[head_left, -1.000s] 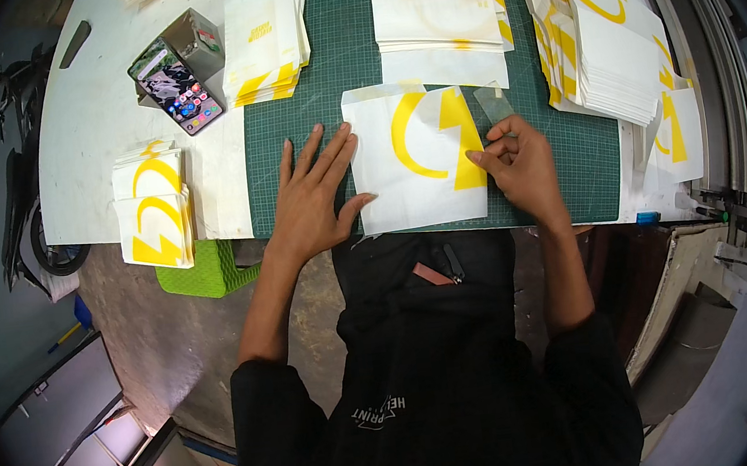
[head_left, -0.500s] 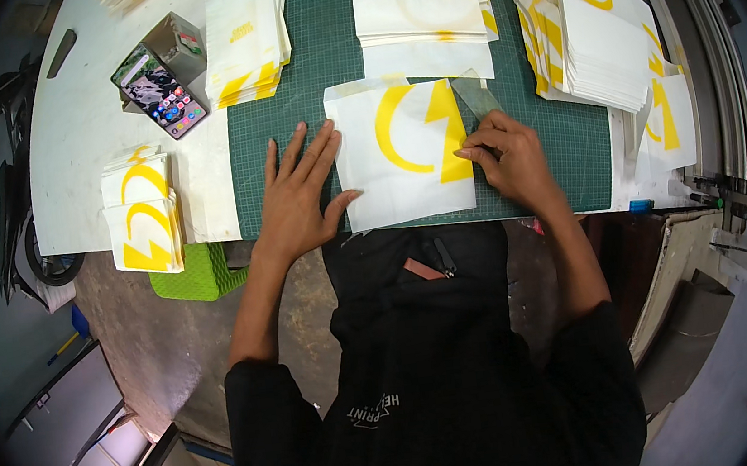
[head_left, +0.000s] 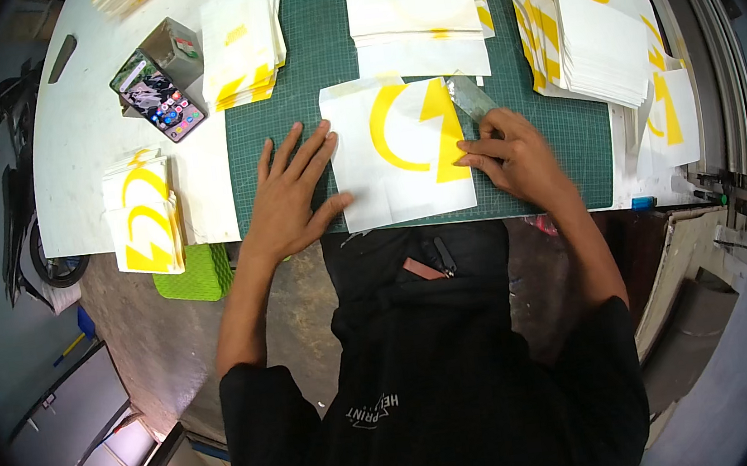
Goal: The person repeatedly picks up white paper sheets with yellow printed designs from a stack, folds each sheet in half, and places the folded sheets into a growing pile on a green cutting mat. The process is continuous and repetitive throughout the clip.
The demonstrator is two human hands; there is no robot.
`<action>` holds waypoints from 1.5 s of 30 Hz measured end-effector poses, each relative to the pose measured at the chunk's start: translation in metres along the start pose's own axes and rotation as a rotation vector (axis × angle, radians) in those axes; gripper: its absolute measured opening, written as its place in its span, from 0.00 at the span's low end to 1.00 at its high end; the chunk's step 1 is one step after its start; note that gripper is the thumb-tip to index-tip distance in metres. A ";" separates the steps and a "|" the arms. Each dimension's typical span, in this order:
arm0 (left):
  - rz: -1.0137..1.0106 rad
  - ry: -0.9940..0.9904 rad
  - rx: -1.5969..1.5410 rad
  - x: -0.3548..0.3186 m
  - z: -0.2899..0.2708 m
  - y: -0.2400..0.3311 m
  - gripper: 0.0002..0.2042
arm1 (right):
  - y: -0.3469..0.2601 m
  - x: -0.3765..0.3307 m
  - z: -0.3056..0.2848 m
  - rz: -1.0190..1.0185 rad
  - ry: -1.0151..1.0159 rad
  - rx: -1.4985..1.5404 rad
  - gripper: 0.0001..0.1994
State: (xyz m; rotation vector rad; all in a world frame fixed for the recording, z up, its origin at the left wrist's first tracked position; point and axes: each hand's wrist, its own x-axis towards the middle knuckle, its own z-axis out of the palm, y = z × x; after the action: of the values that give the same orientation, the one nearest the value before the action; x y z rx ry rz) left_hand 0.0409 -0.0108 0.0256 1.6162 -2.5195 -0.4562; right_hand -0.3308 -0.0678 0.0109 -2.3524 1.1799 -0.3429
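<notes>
Clear, narrow film strip [head_left: 468,97] brought nearer yellow-printed white paper rectangle [head_left: 382,182]; paper seemingly steadied by spread, empty left hand [head_left: 284,203]; right hand [head_left: 516,156] curled at right edge, hold unclear.

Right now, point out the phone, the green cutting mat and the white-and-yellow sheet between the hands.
Phone [head_left: 158,95]: head view, on its lit screen.
Green cutting mat [head_left: 316,34]: head view, on a bare patch of its surface.
White-and-yellow sheet [head_left: 399,150]: head view, middle of its upper face.

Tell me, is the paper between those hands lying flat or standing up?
Lying flat: the white paper shows its broad printed face upward against the green mat.
</notes>
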 end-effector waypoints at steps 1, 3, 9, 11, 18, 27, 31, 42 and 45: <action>-0.004 0.028 0.044 0.002 0.009 -0.002 0.46 | 0.004 0.004 0.006 -0.083 0.081 -0.027 0.29; -0.018 0.062 0.086 0.002 0.019 -0.006 0.44 | 0.010 0.006 0.010 -0.130 0.140 -0.084 0.29; -0.060 0.027 0.096 0.014 0.003 -0.004 0.50 | -0.003 0.033 -0.023 0.027 -0.064 -0.249 0.46; -0.069 0.015 0.082 0.023 -0.006 -0.008 0.53 | -0.002 0.045 -0.029 0.068 -0.112 -0.299 0.54; -0.008 0.035 0.092 0.024 -0.004 -0.011 0.50 | -0.006 0.036 -0.031 0.098 -0.060 -0.247 0.54; -0.043 0.175 0.204 -0.014 0.023 0.039 0.35 | -0.040 -0.034 0.014 0.057 0.527 -0.138 0.26; -0.076 0.232 0.188 -0.028 0.027 0.081 0.30 | -0.079 -0.026 0.053 -0.058 0.364 0.006 0.28; 0.103 0.148 -0.014 0.013 0.025 0.016 0.32 | -0.057 0.012 0.041 -0.052 0.106 -0.077 0.37; 0.113 0.140 -0.014 0.012 0.017 0.011 0.31 | -0.060 0.012 0.039 -0.037 0.124 -0.066 0.38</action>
State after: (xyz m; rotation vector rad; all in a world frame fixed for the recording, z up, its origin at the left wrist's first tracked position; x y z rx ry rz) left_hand 0.0219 -0.0137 0.0126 1.4374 -2.4818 -0.3354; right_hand -0.2663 -0.0351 0.0095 -2.4433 1.2224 -0.4758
